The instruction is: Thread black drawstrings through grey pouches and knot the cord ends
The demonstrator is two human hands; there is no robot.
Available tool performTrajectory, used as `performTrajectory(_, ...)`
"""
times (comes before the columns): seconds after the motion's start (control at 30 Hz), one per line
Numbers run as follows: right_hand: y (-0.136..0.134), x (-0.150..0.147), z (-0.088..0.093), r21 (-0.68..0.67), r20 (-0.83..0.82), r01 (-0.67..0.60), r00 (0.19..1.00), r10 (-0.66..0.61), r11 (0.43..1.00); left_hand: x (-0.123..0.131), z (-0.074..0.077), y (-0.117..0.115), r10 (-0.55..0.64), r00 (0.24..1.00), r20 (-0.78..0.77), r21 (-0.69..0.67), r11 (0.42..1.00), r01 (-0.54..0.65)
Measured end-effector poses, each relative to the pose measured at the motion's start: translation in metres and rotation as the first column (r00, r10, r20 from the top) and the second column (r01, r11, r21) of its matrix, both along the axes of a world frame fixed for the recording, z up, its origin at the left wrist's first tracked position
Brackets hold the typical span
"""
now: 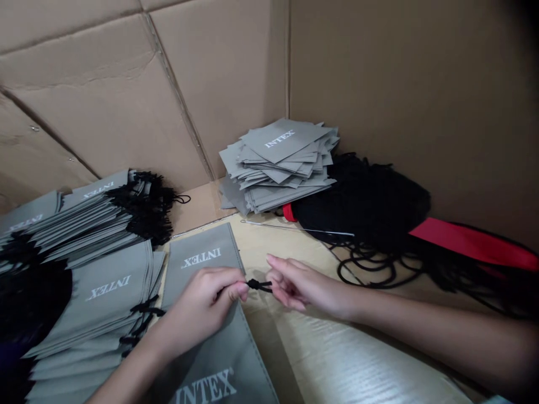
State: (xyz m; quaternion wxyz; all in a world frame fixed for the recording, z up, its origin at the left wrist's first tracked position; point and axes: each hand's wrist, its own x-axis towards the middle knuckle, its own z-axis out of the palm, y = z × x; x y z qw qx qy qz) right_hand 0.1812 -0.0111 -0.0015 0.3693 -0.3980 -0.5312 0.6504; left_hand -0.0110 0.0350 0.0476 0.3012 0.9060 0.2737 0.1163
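Note:
A black cord (254, 284) with a knot in it stretches between my two hands. My left hand (214, 294) pinches it between thumb and forefinger, just left of the knot. Fingers of my right hand (301, 286) are curled around the looped end of the same cord. Under my left hand lie grey fabric pouches with white INTEX lettering: one pouch (200, 238) farther off and a nearer one (236, 359), whose overlap is partly hidden by the hand.
Stacked pouches with black cords (101, 224) fill the left, with more pouches (113, 289) nearer me. A loose pouch pile (286, 151) stands at the back beside a black cord bundle (374, 196) with a red band (471, 244). A thin wire tool (298, 227) lies before them. Cardboard walls (227, 73) enclose the back.

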Motion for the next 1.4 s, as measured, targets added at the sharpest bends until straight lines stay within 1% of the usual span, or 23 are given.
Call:
performTrajectory(0.07, -0.001, -0.001, -0.001, 0.037, 0.046, 0.098, 0.994, -0.100, 0.994, 0.001, -0.001, 0.000, 0.002, 1.000, -0.015, -0.003, 1.000, -0.002)
performTrajectory(0.13, -0.005, -0.002, 0.000, 0.140, 0.113, 0.141, 0.981, -0.157, 0.980, 0.003, -0.004, -0.002, 0.000, 1.000, -0.017, -0.021, 1.000, 0.000)
performTrajectory(0.17, -0.007, -0.002, 0.002, 0.221, 0.165, 0.124, 0.973, -0.162, 0.967, 0.003, -0.005, -0.003, -0.005, 1.000, -0.007, -0.040, 0.999, 0.004)
performTrajectory(0.23, -0.013, -0.002, 0.004, 0.383, 0.297, 0.044, 0.940, -0.168, 0.923, 0.005, -0.009, -0.005, -0.015, 0.999, 0.036, -0.104, 0.994, 0.018)
performTrajectory(0.3, -0.016, -0.001, 0.005, 0.489, 0.405, -0.053, 0.898, -0.173, 0.871, 0.007, -0.012, -0.008, -0.021, 0.997, 0.076, -0.220, 0.975, 0.038)
performTrajectory(0.33, -0.017, -0.001, 0.005, 0.530, 0.433, -0.094, 0.885, -0.173, 0.843, 0.007, -0.014, -0.008, -0.018, 0.996, 0.089, -0.287, 0.957, 0.043)
performTrajectory(0.4, -0.016, 0.000, 0.003, 0.585, 0.439, -0.160, 0.887, -0.145, 0.795, 0.007, -0.014, -0.008, -0.002, 0.996, 0.091, -0.410, 0.911, 0.039)
performTrajectory(0.47, -0.015, 0.001, 0.002, 0.600, 0.412, -0.199, 0.907, -0.085, 0.775, 0.007, -0.014, -0.007, 0.000, 0.996, 0.090, -0.486, 0.873, 0.044)
performTrajectory(0.53, -0.014, 0.000, 0.002, 0.592, 0.360, -0.193, 0.932, -0.042, 0.782, 0.007, -0.013, -0.007, -0.007, 0.994, 0.108, -0.516, 0.855, 0.062)
performTrajectory(0.63, -0.016, -0.001, 0.007, 0.597, 0.223, -0.122, 0.975, -0.017, 0.793, 0.010, -0.010, -0.013, 0.037, 0.986, 0.163, -0.517, 0.854, 0.053)
performTrajectory(0.67, -0.018, -0.002, 0.009, 0.584, 0.164, -0.096, 0.986, -0.002, 0.806, 0.011, -0.008, -0.016, 0.063, 0.983, 0.175, -0.518, 0.855, 0.037)
performTrajectory(0.73, -0.022, -0.004, 0.013, 0.519, 0.044, -0.058, 0.998, 0.041, 0.853, 0.012, -0.003, -0.024, 0.108, 0.976, 0.190, -0.513, 0.859, 0.005)
performTrajectory(0.83, -0.028, -0.006, 0.018, 0.395, -0.089, -0.063, 0.990, 0.107, 0.916, 0.013, 0.005, -0.034, 0.127, 0.968, 0.218, -0.476, 0.879, -0.008)
performTrajectory(0.97, -0.029, -0.006, 0.020, 0.294, -0.154, -0.091, 0.978, 0.141, 0.951, 0.012, 0.012, -0.038, 0.096, 0.973, 0.209, -0.454, 0.891, 0.010)
performTrajectory(1.03, -0.026, -0.005, 0.018, 0.218, -0.183, -0.098, 0.973, 0.140, 0.971, 0.011, 0.012, -0.036, 0.080, 0.976, 0.204, -0.396, 0.918, 0.007)
performTrajectory(1.1, -0.022, -0.004, 0.015, 0.128, -0.234, -0.092, 0.965, 0.120, 0.988, 0.011, 0.010, -0.032, 0.054, 0.977, 0.204, -0.277, 0.961, 0.005)
performTrajectory(1.17, -0.018, -0.004, 0.011, 0.069, -0.287, -0.068, 0.954, 0.085, 0.995, 0.010, 0.006, -0.027, 0.007, 0.978, 0.206, -0.203, 0.979, 0.036)
performTrajectory(1.23, -0.015, -0.003, 0.009, 0.014, -0.347, -0.036, 0.937, 0.039, 0.999, 0.009, 0.001, -0.022, -0.017, 0.976, 0.216, -0.239, 0.969, 0.070)
performTrajectory(1.33, -0.011, -0.002, 0.010, -0.101, -0.448, 0.030, 0.891, -0.073, 0.994, 0.008, -0.005, -0.014, 0.046, 0.978, 0.205, -0.372, 0.928, 0.034)
performTrajectory(1.4, -0.008, 0.000, 0.015, -0.153, -0.476, 0.119, 0.861, -0.178, 0.981, 0.006, -0.007, -0.011, 0.073, 0.980, 0.183, -0.414, 0.910, 0.010)
